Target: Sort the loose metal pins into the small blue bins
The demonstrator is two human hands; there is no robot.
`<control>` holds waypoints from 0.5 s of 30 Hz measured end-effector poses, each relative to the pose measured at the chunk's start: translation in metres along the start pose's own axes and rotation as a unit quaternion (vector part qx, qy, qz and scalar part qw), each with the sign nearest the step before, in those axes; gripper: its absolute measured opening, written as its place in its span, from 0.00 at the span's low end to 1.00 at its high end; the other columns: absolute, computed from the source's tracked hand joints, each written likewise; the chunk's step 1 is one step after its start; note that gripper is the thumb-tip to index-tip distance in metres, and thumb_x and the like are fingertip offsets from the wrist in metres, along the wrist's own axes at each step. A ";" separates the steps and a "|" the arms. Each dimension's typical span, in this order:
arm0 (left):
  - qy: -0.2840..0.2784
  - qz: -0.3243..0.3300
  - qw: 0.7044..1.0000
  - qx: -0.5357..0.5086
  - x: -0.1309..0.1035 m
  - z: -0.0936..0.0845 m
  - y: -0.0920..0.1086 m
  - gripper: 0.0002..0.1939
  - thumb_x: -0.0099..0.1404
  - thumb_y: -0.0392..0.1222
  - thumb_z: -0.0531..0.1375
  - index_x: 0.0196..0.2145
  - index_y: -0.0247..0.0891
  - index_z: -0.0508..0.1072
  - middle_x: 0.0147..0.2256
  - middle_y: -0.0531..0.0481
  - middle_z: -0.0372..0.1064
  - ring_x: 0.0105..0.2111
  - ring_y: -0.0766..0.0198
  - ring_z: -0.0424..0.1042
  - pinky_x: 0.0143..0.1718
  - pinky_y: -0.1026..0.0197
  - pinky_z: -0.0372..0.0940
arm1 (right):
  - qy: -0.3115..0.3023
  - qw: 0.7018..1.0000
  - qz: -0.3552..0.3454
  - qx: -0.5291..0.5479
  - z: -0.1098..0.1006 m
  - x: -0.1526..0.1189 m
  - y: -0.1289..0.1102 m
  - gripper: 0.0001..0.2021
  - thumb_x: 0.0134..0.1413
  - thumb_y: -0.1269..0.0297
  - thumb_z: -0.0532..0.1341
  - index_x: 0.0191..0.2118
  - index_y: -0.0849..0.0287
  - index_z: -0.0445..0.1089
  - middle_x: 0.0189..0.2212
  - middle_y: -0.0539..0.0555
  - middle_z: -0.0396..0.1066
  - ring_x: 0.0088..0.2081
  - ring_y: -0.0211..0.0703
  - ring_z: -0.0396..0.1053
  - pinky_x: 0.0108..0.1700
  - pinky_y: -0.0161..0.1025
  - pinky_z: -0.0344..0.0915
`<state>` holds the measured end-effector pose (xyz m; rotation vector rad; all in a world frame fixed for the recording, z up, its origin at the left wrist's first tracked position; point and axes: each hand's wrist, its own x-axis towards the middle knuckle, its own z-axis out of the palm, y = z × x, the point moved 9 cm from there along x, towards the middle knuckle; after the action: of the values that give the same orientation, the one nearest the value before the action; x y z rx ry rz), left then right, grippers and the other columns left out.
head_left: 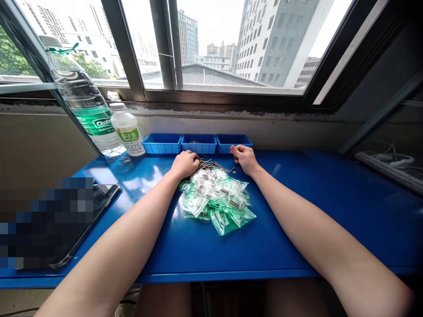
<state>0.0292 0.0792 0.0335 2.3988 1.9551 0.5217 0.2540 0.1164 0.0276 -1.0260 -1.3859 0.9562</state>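
A loose heap of thin metal pieces (pixel 207 164) lies at the centre of the frame, on the worktop (pixel 330 176) just above a mound of plastic bags (pixel 228 220). The left hand (pixel 186 165) curls against the heap's left edge; whether it grips anything I cannot tell. The right hand (pixel 243 158), in front of the right bin (pixel 228 140), looks pinched closed on a small dark piece (pixel 235 157), too little to identify. Good handling probably means lifting few pieces at once by fingertip, keeping them off the slippery bags. The heap's long axes lie crosswise, many sloping down rightward; one at its right end points toward the upper right.
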 end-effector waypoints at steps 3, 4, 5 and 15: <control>0.001 0.001 1.000 -0.002 0.000 0.000 0.000 0.20 0.66 0.42 0.49 0.43 0.40 0.80 0.46 0.43 0.74 0.50 0.51 0.70 0.53 0.52 0.65 | -0.024 1.000 0.013 0.002 0.003 -0.001 0.001 0.29 0.29 0.33 0.70 0.21 0.57 0.67 0.13 0.45 0.57 0.16 0.31 0.52 0.17 0.35 0.49; 0.002 0.001 1.000 -0.002 0.000 0.000 0.000 0.20 0.66 0.43 0.49 0.43 0.40 0.80 0.46 0.43 0.74 0.50 0.50 0.70 0.53 0.52 0.65 | -0.033 0.999 0.021 0.006 0.005 -0.002 0.003 0.29 0.29 0.34 0.71 0.21 0.58 0.68 0.13 0.46 0.59 0.15 0.32 0.54 0.16 0.35 0.49; 0.002 0.001 1.000 -0.002 0.000 0.000 0.000 0.20 0.66 0.43 0.49 0.43 0.40 0.80 0.46 0.43 0.74 0.50 0.50 0.70 0.53 0.52 0.65 | -0.041 0.999 0.029 0.011 0.006 -0.002 0.004 0.28 0.29 0.35 0.71 0.21 0.58 0.69 0.14 0.47 0.62 0.16 0.33 0.56 0.16 0.35 0.49; 0.004 0.000 1.000 -0.007 0.000 0.001 -0.001 0.20 0.65 0.42 0.49 0.43 0.39 0.80 0.47 0.42 0.74 0.50 0.50 0.70 0.54 0.51 0.64 | -0.124 0.958 -0.046 -0.254 0.023 -0.008 -0.007 0.09 0.48 0.59 0.67 0.26 0.59 0.76 0.24 0.54 0.76 0.23 0.39 0.68 0.29 0.37 0.63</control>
<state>0.0288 0.0798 0.0329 2.3922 1.9475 0.5459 0.2308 0.1068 0.0308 -1.2323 -1.9353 0.6868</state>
